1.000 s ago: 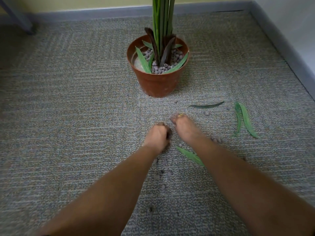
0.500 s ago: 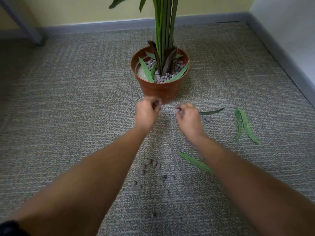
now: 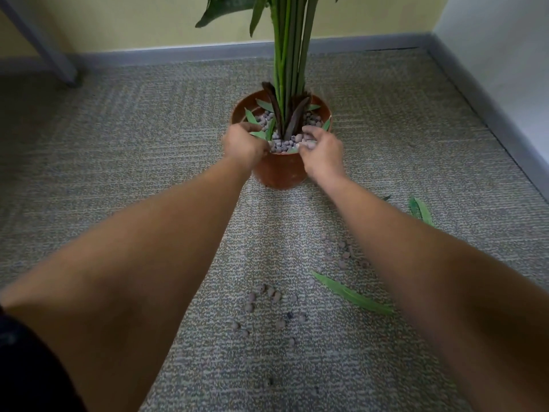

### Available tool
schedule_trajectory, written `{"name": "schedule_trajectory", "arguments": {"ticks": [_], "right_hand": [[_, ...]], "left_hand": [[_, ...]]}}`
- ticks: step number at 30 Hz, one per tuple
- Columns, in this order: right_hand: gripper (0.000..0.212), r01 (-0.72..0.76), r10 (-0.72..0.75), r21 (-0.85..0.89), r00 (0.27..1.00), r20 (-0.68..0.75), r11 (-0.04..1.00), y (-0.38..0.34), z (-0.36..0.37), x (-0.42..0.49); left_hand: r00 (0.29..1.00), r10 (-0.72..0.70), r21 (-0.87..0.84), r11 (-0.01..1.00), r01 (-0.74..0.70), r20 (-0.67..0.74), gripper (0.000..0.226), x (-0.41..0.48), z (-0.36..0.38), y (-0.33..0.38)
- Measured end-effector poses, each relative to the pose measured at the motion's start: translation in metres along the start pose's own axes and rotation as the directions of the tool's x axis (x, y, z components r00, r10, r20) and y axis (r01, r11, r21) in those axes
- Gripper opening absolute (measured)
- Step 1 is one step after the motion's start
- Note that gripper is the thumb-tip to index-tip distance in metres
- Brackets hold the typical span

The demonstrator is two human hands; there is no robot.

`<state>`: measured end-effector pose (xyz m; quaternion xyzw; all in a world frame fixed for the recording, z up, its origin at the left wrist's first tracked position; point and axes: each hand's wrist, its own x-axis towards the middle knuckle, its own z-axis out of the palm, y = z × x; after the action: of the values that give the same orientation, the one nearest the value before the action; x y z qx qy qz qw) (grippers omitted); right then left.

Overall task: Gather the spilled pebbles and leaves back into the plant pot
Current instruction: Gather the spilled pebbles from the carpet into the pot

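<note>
A: Where are the hands?

B: Both are over the near rim of the terracotta plant pot (image 3: 280, 171), which stands on the grey carpet (image 3: 133, 138) at about twelve o'clock from the person. The left hand (image 3: 245, 145) sits at the pot's eight o'clock edge, the right hand (image 3: 322, 151) at its four o'clock edge.

A: Are they holding anything?

B: The left hand is curled inward with its fingers bunched over the rim; whether pebbles are inside it I cannot tell. The right hand's fingers are loosely bent and spread above the pebbles in the pot (image 3: 285, 142); pale bits show at its fingertips, but I cannot tell whether it grips them.

A: What is in the pot?

B: Green stems (image 3: 289, 55) rise from the middle, with dark brown sheaths at their base, a bed of greyish pebbles and several green leaf pieces (image 3: 251, 115) lying on top.

A: And what is on the floor?

B: A scatter of spilled pebbles (image 3: 273, 295) lies between the forearms, toward six o'clock of the pot. A smaller group of pebbles (image 3: 341, 254) sits just beside the right forearm. One long leaf (image 3: 350, 294) lies at five o'clock, its far end hidden under the right arm. Two more leaves (image 3: 420, 209) lie well apart at four o'clock, near the grey skirting board (image 3: 481, 93).
</note>
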<state>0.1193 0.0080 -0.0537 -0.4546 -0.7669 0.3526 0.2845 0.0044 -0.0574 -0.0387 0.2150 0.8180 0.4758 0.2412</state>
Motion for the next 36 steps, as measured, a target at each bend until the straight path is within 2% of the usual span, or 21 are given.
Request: {"name": "schedule_trajectory", "arguments": {"ticks": [3,8,10,12,16,19,24,29,36], "right_hand": [[0.037,0.028,-0.029,0.005,0.999,0.026,1.0,0.007,0.0,-0.001],[0.031,0.085,-0.087,0.101,0.996,0.014,0.991,0.017,-0.001,-0.019],[0.026,0.139,-0.14,0.04,0.99,0.022,0.99,0.025,-0.004,-0.032],[0.023,0.18,-0.176,-0.042,0.981,0.086,0.983,0.037,-0.007,-0.046],[0.02,0.191,-0.14,-0.202,0.961,0.238,0.961,0.066,-0.007,-0.084],[0.02,0.2,-0.106,-0.211,0.916,0.387,0.957,0.079,0.003,-0.117],[0.02,0.179,-0.027,-0.216,0.825,0.564,0.96,0.081,0.028,-0.166],[0.03,0.158,0.032,-0.286,0.826,0.562,0.945,0.076,0.043,-0.193],[0.021,0.15,0.009,-0.296,0.88,0.475,0.943,0.073,0.049,-0.207]], "left_hand": [[1.0,0.004,-0.044,0.999,-0.003,0.004,0.04,-0.001,0.0,-0.003],[0.986,0.136,-0.064,0.988,-0.142,-0.092,0.017,-0.027,0.001,-0.025],[0.988,0.154,0.004,0.988,-0.154,-0.025,0.013,-0.044,0.004,-0.048],[0.986,0.127,0.091,0.987,-0.136,0.106,0.009,-0.063,0.005,-0.076],[0.931,0.056,0.37,0.908,-0.198,0.362,0.006,-0.095,0.002,-0.124],[0.911,0.045,0.461,0.852,-0.25,0.41,0.016,-0.115,-0.006,-0.149],[0.9,0.051,0.462,0.845,-0.27,0.433,0.03,-0.135,-0.016,-0.17],[0.886,0.105,0.459,0.825,-0.331,0.451,0.034,-0.141,-0.018,-0.174],[0.875,0.107,0.555,0.735,-0.389,0.472,0.027,-0.15,-0.022,-0.174]]}}
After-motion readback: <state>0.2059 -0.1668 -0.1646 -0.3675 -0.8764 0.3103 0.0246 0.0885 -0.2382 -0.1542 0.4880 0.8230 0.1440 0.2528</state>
